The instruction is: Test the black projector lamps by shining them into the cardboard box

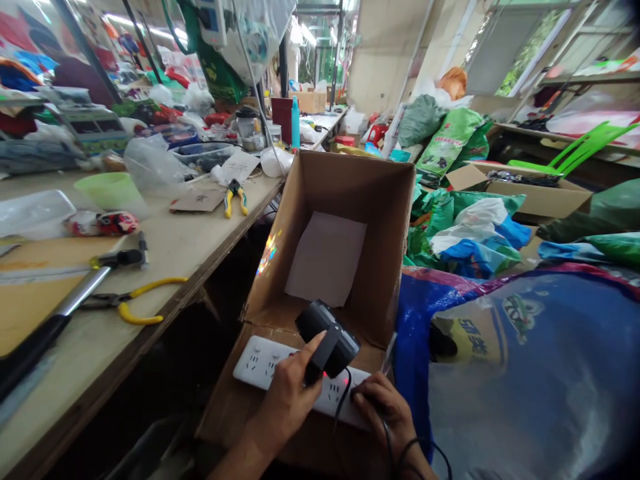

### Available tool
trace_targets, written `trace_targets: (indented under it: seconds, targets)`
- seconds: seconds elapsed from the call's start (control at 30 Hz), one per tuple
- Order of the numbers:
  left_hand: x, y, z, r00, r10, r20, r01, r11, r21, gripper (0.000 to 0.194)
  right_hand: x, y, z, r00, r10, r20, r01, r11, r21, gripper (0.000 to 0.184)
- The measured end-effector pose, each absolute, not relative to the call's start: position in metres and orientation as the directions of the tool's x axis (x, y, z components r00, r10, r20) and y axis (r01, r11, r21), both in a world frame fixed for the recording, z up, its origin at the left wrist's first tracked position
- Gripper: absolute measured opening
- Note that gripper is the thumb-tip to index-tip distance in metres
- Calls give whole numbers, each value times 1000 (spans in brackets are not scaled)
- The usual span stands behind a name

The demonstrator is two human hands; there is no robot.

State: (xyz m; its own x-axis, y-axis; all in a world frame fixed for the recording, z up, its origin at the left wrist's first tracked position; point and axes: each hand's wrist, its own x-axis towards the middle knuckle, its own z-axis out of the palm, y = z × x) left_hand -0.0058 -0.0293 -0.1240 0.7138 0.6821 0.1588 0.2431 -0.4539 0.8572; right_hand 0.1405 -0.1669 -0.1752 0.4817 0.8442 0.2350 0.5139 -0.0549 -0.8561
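My left hand [290, 393] is closed around a black cylindrical device [330, 339] that looks like a webcam, its index finger along the side. A black cable [343, 399] hangs from the device. Beneath it lies a white power strip [260, 363], partly covered by my hands, with red lights glowing on it. My right hand [383, 408] rests at the strip's right end, fingers pinched on a black cable; whether a plug is under the fingertips is hidden. Just beyond stands an open cardboard box [350, 180] with a sheet of paper [327, 257] inside.
The workbench [200, 260] at left carries a hammer [75, 300], yellow-handled pliers [145, 300], smaller pliers [235, 199] and a green bowl [111, 190]. On the right lie a large plastic bag [525, 380], green sacks [450, 143] and an open carton [540, 199].
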Motion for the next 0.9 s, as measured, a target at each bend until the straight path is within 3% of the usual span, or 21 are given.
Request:
trace_targets:
  seconds: [0.1,0.23,0.27,0.33,0.4,0.43,0.57,0.7,0.8,0.9]
  targets:
    - [-3,-30,-124,696,708,121,267,-411,872,64,139,-165,-168,535,831,154,401,-90,-912,32]
    - [-1,-36,-129,650,751,111,308,-395,866,63,140,-160,-153,632,774,42,158,-75,-985,25]
    - [0,-39,-130,649,748,138,307,-423,852,62,140,-157,-148,628,778,27,91,-39,-995,29]
    - [1,-48,-132,695,689,204,264,-509,820,63,141,-153,-140,566,824,33,26,22,-999,57]
    - [2,-58,-129,767,586,259,196,-600,776,68,142,-151,-135,525,851,31,49,6,-999,80]
    - [3,-63,-126,786,548,285,179,-644,744,71,142,-151,-134,539,842,14,79,-35,-996,83]
    - [6,-71,-110,694,583,423,262,-751,606,83,143,-157,-138,608,793,-42,127,-149,-981,64]
    - [1,-63,-99,695,589,413,193,-706,681,104,148,-168,-142,566,824,-16,104,-91,-990,66]
    - [-7,-53,-89,702,570,427,78,-657,750,95,155,-176,-139,512,859,-8,30,-27,-999,73]
    - [-11,-49,-79,708,519,479,8,-684,730,74,160,-183,-133,471,882,-2,-1,-2,-1000,78]
